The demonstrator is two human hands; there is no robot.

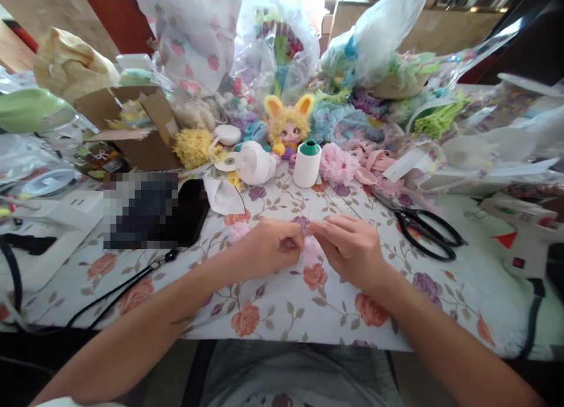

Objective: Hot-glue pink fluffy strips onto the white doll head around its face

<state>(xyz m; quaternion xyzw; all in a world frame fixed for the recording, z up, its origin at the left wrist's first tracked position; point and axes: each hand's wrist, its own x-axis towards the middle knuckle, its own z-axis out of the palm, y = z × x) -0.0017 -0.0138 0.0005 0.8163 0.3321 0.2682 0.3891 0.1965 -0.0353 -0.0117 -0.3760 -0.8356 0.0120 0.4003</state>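
My left hand (264,248) is closed in a pinch around pink fluffy fabric (312,252), low over the flowered tablecloth. A tuft of the same pink fluff shows behind its wrist side. Close beside it, my right hand (348,245) has its fingertips pressed together near the left fingertips. What the right fingers pinch is too small to make out. Behind the hands stand a white thread cone (307,167) with a green top and a clear plastic bottle (255,162) tipped on its side.
Black-handled scissors (429,234) lie right, with a white glue gun (520,236) beyond. A dark phone (191,213) with a strap lies left. A yellow-eared doll (289,128), a cardboard box (145,145), plush pieces and plastic bags crowd the back.
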